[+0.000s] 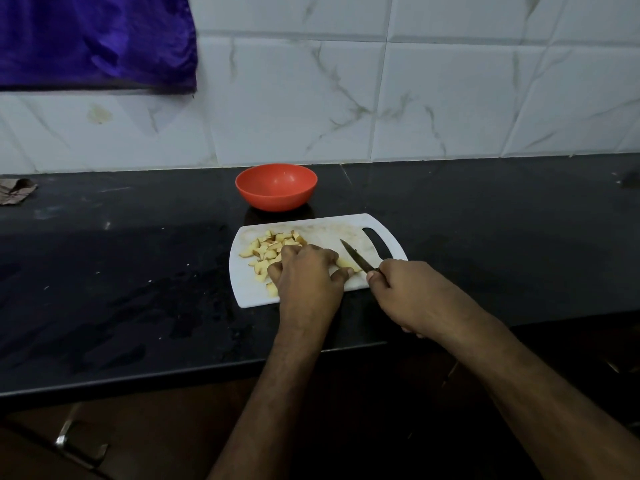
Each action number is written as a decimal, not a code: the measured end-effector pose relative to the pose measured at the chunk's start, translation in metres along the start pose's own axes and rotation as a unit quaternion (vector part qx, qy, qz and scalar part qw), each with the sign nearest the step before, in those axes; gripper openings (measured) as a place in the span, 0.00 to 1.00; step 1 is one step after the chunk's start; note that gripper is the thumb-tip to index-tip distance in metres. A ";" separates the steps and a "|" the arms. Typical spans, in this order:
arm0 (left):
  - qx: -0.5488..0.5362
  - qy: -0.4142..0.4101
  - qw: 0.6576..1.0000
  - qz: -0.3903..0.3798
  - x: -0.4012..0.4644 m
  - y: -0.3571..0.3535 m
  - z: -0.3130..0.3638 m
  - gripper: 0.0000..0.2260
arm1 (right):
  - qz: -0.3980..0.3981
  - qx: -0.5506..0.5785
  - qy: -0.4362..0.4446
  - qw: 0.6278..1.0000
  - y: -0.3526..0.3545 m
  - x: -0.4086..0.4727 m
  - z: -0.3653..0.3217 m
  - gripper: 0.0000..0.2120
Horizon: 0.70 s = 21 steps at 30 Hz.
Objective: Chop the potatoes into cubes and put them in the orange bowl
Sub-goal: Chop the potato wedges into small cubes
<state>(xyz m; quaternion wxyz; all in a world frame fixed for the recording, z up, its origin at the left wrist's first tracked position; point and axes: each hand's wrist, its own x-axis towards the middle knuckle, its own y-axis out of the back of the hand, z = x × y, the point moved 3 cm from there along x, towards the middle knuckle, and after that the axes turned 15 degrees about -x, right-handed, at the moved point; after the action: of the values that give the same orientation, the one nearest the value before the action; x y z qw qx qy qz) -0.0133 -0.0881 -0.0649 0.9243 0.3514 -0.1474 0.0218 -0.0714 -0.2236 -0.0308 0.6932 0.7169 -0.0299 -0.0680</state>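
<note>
A white cutting board [349,225] lies on the black counter, with several potato cubes [268,247] piled on its left half. My left hand [306,277] sits on the board with fingers curled over a potato piece [344,263]; most of that piece is hidden under the hand. My right hand [403,294] grips the handle of a small dark knife [356,256], whose blade points up and left over the board just right of the left hand. The orange bowl [276,186] stands empty behind the board, near the wall.
The black counter [138,271] has wet smears to the left of the board and its front edge runs below my forearms. A white tiled wall rises behind. A purple cloth [93,39] hangs at top left; a crumpled brown scrap [15,190] lies at far left.
</note>
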 end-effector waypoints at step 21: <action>0.015 -0.004 1.000 0.003 0.003 -0.002 0.005 0.10 | 0.038 -0.099 0.045 0.993 -0.012 0.012 0.004 0.17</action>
<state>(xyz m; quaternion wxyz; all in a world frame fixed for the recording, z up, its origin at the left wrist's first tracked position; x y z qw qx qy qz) -0.0114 -0.0932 -0.0623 0.9182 0.3651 -0.1516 0.0252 -0.0603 -0.2288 -0.0434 0.7634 0.6455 -0.0190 -0.0125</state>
